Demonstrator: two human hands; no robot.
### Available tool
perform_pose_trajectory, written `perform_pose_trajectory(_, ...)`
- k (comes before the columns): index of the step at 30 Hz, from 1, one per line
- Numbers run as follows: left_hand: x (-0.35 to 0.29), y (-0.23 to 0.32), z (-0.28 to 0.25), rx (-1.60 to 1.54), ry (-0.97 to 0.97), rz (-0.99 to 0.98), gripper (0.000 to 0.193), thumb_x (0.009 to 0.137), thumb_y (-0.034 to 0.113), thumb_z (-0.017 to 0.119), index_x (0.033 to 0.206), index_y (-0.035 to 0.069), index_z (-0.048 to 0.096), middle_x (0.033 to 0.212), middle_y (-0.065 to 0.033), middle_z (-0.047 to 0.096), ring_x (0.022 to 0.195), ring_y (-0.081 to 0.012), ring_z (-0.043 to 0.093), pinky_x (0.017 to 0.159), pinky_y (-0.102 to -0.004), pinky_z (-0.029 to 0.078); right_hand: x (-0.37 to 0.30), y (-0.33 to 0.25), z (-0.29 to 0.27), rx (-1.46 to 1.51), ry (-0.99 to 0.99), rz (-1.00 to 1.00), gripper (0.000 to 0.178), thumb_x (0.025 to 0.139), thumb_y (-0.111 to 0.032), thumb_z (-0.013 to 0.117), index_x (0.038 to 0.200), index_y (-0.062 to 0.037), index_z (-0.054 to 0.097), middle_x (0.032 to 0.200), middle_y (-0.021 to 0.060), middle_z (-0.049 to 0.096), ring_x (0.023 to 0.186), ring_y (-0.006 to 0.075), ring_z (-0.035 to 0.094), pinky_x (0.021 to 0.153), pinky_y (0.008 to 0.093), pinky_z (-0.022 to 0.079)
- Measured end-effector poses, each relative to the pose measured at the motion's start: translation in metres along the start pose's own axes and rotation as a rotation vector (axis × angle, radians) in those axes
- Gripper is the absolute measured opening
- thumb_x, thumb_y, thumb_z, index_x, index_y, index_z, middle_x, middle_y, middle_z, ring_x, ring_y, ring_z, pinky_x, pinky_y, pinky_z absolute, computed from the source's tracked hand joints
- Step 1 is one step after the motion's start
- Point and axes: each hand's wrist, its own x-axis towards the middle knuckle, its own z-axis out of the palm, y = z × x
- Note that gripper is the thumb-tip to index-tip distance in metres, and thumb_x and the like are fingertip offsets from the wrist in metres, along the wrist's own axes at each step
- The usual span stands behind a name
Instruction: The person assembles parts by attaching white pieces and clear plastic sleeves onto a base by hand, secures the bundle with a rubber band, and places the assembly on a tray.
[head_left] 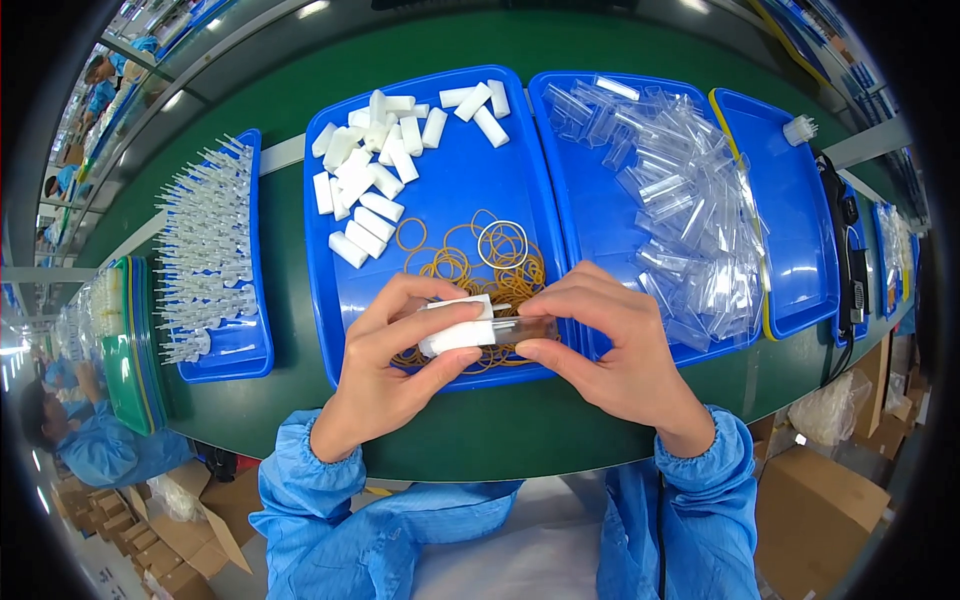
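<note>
Above the near edge of the blue plastic tray (pixel 475 180), the left hand (pixel 385 342) pinches a white straight-edged block (pixel 465 337); the right hand (pixel 615 335) pinches a glossy transparent tube (pixel 511 331) meeting it.

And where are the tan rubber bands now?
In the head view, the tan rubber bands lie near the centre, in the near part of the blue tray of white blocks, partly hidden by the left hand and right hand.

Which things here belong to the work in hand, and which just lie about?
Work in hand:
white block, in left hand
clear tube, in right hand
probably the loose white blocks, piled clear tubes, rubber bands

Apparently lying about:
cardboard box
clear plastic bag
</note>
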Motion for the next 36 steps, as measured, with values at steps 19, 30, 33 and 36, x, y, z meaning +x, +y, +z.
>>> perform_pose_trajectory(19,-0.005,-0.009,0.001,-0.73,-0.159,-0.266,0.052,0.105,0.038,0.046,0.143,0.003,0.045,0.133,-0.015,0.055,0.119,-0.0273,0.06,0.081,-0.0376,0.063,-0.006,-0.004,0.009,-0.143,0.118,-0.141,0.033,0.07,-0.009,0.085,0.102,-0.0052,0.075,0.092,0.006,0.06,0.08,0.0225,0.055,0.066,0.0344,0.041)
perform_pose_trajectory(30,-0.008,-0.005,0.01,-0.817,-0.154,-0.294,0.046,0.107,0.035,0.042,0.139,0.002,0.047,0.127,-0.0164,0.058,0.106,-0.0242,0.064,0.078,-0.0377,0.062,-0.006,-0.003,0.02,-0.304,0.162,-0.258,0.037,0.069,-0.013,0.084,0.103,-0.005,0.073,0.096,0.0051,0.063,0.082,0.0235,0.053,0.071,0.0385,0.036)
perform_pose_trajectory(33,-0.005,-0.004,0.005,-0.89,-0.11,-0.347,0.043,0.107,0.033,0.042,0.135,0.001,0.048,0.125,-0.0168,0.059,0.102,-0.0236,0.065,0.078,-0.0375,0.062,0.002,-0.021,0.003,-0.378,0.204,-0.184,0.038,0.071,-0.016,0.083,0.106,-0.0049,0.071,0.097,0.0051,0.062,0.085,0.0246,0.052,0.073,0.0404,0.036)
perform_pose_trajectory(36,-0.006,-0.003,0.001,-0.933,-0.04,-0.36,0.033,0.107,0.028,0.045,0.127,0.002,0.049,0.122,-0.016,0.059,0.096,-0.0227,0.066,0.074,-0.0355,0.062,0.001,-0.018,-0.027,-0.797,0.304,-0.095,0.023,0.076,-0.013,0.079,0.096,-0.0047,0.069,0.09,0.0088,0.058,0.087,0.0276,0.052,0.076,0.041,0.037)
